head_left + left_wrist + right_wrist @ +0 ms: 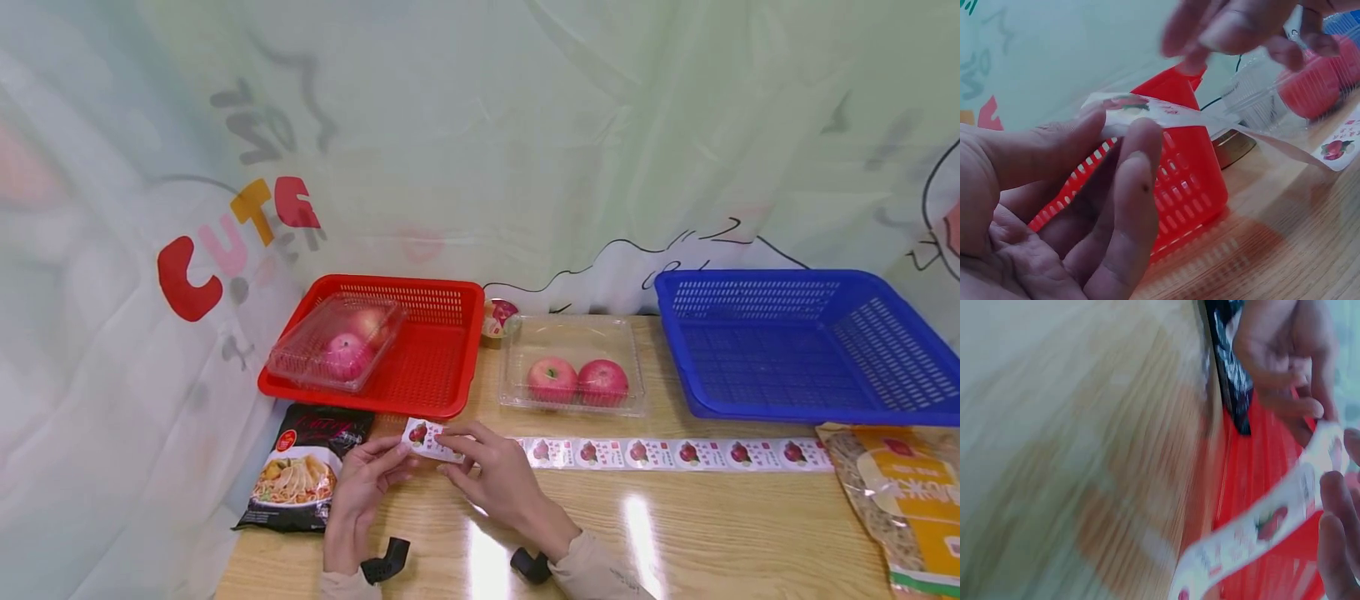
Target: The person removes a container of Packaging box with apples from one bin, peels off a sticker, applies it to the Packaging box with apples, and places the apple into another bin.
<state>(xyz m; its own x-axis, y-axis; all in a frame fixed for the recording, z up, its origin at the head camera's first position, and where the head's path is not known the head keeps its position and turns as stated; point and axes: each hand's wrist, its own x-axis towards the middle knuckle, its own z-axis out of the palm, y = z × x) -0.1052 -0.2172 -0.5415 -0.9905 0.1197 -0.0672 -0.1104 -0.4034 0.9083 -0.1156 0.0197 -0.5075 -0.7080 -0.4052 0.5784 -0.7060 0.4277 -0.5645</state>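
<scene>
A strip of fruit stickers (637, 453) runs across the table, and its left end is lifted up. My left hand (365, 483) pinches that end between thumb and index finger, as the left wrist view shows with the thumb (1054, 150) on top. Close by the raised stickers (1260, 528) is my right hand (498, 475), its fingers loosely bent. In the left wrist view the right hand (1241, 28) appears above the strip, apart from it. A clear box (573, 333) with two apples stands behind the strip.
At the back left, a red basket (438, 358) holds another clear box (345, 342) of apples. A blue basket (787, 358) stands back right. Black noodle packet (296, 479) lies left, an orange-labelled bag (907, 500) right. A small round cup (497, 319) sits behind.
</scene>
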